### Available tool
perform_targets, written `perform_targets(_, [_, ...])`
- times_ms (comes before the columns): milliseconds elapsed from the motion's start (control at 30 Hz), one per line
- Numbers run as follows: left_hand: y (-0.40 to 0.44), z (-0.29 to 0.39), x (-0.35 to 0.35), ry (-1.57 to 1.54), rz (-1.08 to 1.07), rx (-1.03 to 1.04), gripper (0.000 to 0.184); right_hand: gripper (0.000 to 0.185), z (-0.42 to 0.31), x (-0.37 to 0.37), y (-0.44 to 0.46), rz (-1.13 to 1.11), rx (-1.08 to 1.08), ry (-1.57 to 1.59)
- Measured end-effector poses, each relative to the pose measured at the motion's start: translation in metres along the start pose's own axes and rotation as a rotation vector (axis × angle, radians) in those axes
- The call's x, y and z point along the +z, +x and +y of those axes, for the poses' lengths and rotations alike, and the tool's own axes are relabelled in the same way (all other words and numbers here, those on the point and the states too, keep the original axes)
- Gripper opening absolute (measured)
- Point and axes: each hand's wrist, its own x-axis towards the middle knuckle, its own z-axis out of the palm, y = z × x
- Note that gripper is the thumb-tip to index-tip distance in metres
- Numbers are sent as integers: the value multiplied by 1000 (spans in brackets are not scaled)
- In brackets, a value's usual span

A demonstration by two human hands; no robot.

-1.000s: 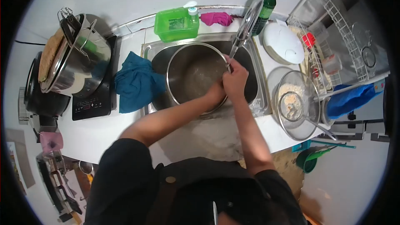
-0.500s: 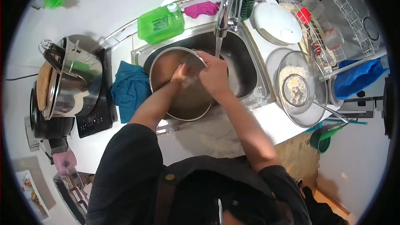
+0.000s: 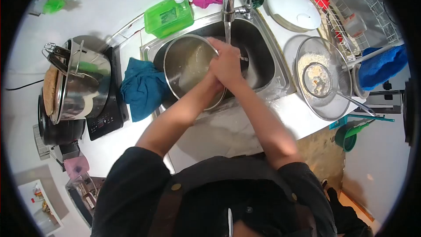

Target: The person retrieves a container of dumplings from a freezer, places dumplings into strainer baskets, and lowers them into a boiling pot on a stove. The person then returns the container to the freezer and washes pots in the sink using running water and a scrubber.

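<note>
A metal pot [image 3: 175, 77] with cloudy water in it leans tilted in the steel sink [image 3: 266, 68]. My right hand [image 3: 226, 62] is closed around the handle side of its rim, at the right. Inside the pot, my left hand [image 3: 213, 84] is against the right wall, just below my right hand. Its fingers are hidden behind the right hand and wrist. From the curved faucet [image 3: 229, 0] a stream of water [image 3: 227, 33] runs down just behind my right hand.
A teal cloth [image 3: 142, 90] lies left of the sink, beside a large steel pot [image 3: 87, 85] on an induction cooker [image 3: 105, 120]. Behind stands a green container [image 3: 169, 19]. To the right are a white lidded appliance [image 3: 294, 11] and a bowl with a strainer [image 3: 322, 79].
My left hand has moved from the pot's middle to its right wall, beside my right hand. The pot has tipped more. My right hand keeps its grip, and the water still runs.
</note>
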Motion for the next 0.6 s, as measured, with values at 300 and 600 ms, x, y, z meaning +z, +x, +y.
perform_targets(300, [-53,66,-84,1863,-138,237,33,45,-13,8,-3,-15,-45,-31])
perform_targets(600, [-23,20,-96,2013,139,390,30,44,-16,17,-6,-43,-32,-105])
